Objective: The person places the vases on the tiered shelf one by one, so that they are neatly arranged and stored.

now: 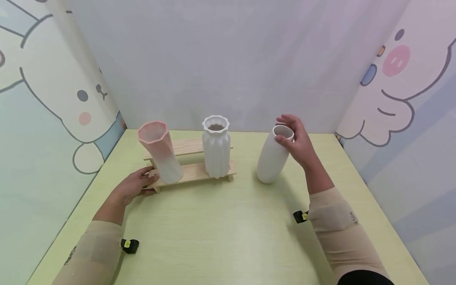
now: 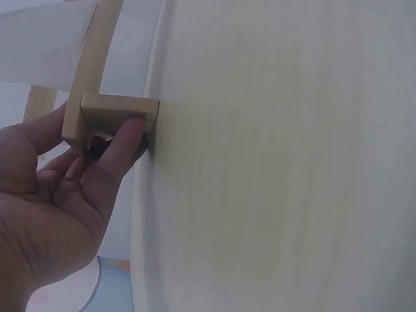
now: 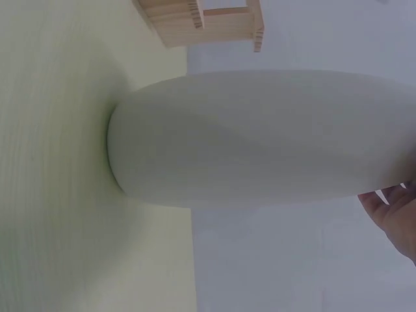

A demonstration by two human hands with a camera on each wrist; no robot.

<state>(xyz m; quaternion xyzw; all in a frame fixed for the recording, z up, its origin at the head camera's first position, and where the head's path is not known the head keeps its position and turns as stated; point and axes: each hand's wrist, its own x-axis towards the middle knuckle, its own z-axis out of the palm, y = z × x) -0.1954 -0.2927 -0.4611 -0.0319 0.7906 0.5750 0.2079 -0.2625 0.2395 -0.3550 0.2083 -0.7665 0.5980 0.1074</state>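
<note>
My left hand [image 1: 137, 184] grips the left end of the lower step of a two-step wooden stand [image 1: 194, 172]. In the left wrist view, the thumb and fingers [image 2: 117, 153] pinch the stand's corner and leg [image 2: 120, 107]. On the lower step stand a pink-and-white vase [image 1: 162, 152] and, to its right, a white ribbed vase [image 1: 216, 152] with a scalloped rim. My right hand [image 1: 297, 142] holds the top of a smooth white vase [image 1: 272, 158], thumb at the rim. That vase's base [image 3: 123, 149] meets the tabletop or sits very close to it.
The pale yellow-green table [image 1: 221, 229] ends at a plain whitish back wall [image 1: 228, 67]. Cartoon-printed side panels [image 1: 392, 95] stand at left and right. A gap of tabletop lies between the stand and the smooth vase.
</note>
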